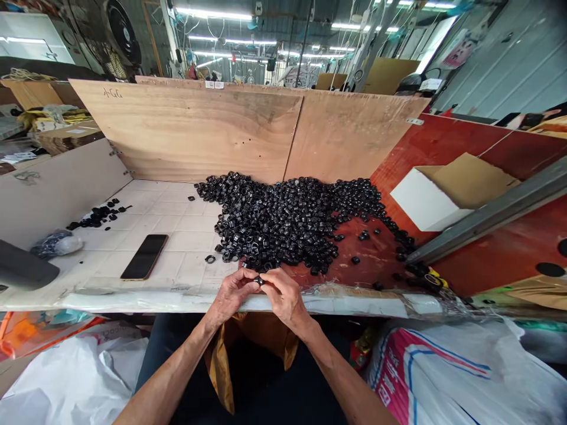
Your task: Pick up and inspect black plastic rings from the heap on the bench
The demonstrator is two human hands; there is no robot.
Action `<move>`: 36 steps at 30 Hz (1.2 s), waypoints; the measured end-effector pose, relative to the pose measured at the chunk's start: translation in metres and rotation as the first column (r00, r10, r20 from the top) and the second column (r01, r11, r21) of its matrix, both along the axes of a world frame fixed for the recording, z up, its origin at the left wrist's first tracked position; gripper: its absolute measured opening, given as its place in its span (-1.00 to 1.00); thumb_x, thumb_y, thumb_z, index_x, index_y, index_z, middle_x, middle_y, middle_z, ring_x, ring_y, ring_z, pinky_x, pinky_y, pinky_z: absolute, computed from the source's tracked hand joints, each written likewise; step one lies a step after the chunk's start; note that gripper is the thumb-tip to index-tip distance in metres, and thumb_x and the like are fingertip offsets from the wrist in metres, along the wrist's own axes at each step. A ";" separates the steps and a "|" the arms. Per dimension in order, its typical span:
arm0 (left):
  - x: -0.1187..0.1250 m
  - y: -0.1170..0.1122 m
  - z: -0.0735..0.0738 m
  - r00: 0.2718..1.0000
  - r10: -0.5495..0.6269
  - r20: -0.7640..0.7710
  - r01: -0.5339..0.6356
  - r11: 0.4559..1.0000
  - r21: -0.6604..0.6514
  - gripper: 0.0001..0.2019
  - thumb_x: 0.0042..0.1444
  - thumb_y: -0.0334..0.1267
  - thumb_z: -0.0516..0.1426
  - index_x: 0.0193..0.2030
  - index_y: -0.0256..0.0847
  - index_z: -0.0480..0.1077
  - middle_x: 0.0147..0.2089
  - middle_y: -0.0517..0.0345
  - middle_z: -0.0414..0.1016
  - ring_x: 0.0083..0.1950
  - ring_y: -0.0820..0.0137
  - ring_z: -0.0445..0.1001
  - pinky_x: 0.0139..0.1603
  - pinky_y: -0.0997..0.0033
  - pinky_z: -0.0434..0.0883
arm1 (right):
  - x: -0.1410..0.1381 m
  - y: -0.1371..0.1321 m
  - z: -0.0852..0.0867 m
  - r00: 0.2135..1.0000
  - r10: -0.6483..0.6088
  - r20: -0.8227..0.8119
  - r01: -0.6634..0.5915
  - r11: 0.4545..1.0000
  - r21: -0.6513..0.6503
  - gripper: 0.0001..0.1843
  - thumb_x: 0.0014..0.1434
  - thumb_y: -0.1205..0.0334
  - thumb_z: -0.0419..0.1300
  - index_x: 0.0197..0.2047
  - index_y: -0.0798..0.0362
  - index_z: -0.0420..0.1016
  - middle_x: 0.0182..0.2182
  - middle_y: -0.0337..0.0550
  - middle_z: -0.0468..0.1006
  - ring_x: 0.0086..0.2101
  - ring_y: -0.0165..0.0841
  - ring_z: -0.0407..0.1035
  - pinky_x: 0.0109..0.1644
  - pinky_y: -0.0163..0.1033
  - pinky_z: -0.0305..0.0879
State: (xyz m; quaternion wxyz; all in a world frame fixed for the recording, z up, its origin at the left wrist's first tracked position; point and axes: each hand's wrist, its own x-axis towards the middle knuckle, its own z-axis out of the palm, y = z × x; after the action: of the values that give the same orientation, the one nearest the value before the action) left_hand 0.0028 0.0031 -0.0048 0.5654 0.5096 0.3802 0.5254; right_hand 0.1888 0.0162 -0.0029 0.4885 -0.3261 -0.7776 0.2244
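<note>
Fingers of your left hand point(231, 293) and right hand point(284, 297) pinch one small black piece point(258, 281). A large heap point(279, 221) seems left to handle; how many are finished cannot be told.

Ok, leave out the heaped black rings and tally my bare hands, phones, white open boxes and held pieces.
Bare left hand and bare right hand: 2
Dark rectangular phone: 1
White open cardboard box: 1
Small black held piece: 1
Total: 5
</note>
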 end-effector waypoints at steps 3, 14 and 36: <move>0.000 -0.001 -0.001 0.994 0.061 -0.090 -0.050 0.992 0.120 -0.82 0.18 -0.16 0.35 -0.16 -0.20 0.58 -0.12 0.07 0.59 -0.07 0.31 0.53 0.06 0.30 0.47 | -0.003 -0.005 0.001 0.997 -0.077 0.024 0.079 0.995 -0.066 -0.85 0.39 0.29 0.14 -0.09 0.03 0.55 -0.28 -0.08 0.58 -0.29 -0.26 0.49 -0.20 -0.21 0.44; 0.000 0.000 -0.013 0.984 0.145 -0.105 -0.125 0.977 0.170 -0.80 0.13 -0.16 0.38 -0.19 -0.19 0.58 -0.10 0.06 0.59 -0.05 0.30 0.54 0.10 0.27 0.47 | -0.017 -0.013 -0.003 0.979 -0.147 -0.143 0.098 0.947 -0.305 -0.88 0.34 0.28 0.18 -0.11 0.03 0.54 -0.39 -0.19 0.58 -0.45 -0.34 0.48 -0.38 -0.31 0.44; 0.000 -0.003 -0.001 0.992 0.098 -0.084 -0.091 0.992 0.083 -0.79 0.13 -0.13 0.38 -0.19 -0.21 0.59 -0.11 0.07 0.60 -0.07 0.29 0.55 0.07 0.27 0.48 | -0.007 -0.008 -0.003 0.993 -0.081 -0.082 0.071 0.991 -0.112 -0.80 0.40 0.30 0.10 -0.06 0.02 0.56 -0.20 -0.03 0.59 -0.20 -0.23 0.53 -0.11 -0.15 0.54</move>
State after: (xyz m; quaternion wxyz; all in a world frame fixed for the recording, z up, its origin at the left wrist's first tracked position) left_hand 0.0030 0.0005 -0.0057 0.5022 0.5356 0.4074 0.5432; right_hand 0.1817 0.0084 -0.0057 0.5113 -0.3716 -0.7294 0.2616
